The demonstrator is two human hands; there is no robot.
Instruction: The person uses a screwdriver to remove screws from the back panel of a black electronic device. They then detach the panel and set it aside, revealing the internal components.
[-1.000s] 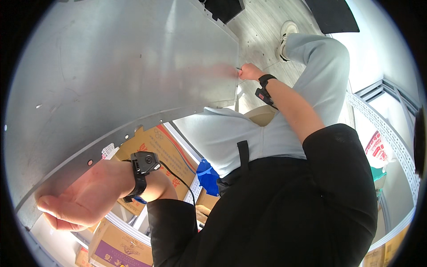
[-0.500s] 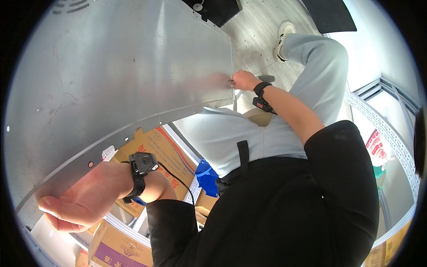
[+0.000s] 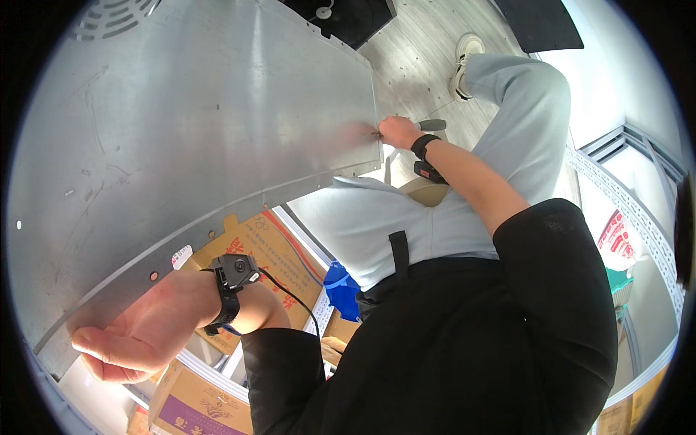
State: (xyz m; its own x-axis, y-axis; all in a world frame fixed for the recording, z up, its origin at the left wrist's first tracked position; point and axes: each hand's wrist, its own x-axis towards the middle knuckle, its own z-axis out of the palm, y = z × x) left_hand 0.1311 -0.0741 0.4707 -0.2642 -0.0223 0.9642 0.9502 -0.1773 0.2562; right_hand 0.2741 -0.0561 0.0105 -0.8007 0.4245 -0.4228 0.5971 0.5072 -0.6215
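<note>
While the left hand (image 3: pixel 134 337) cups the panel's (image 3: pixel 188 138) near lower edge, fingers curled under it, the right hand (image 3: pixel 399 132) is closed on a dark-handled tool (image 3: pixel 429 125) at the far corner, the panel's length spanning between them.

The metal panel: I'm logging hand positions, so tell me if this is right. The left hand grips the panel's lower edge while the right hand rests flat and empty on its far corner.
Not quite. In the head view the right hand is not flat and empty: it holds a dark-handled tool against the far corner of the metal panel. The left hand does grip the panel's lower edge.
</note>
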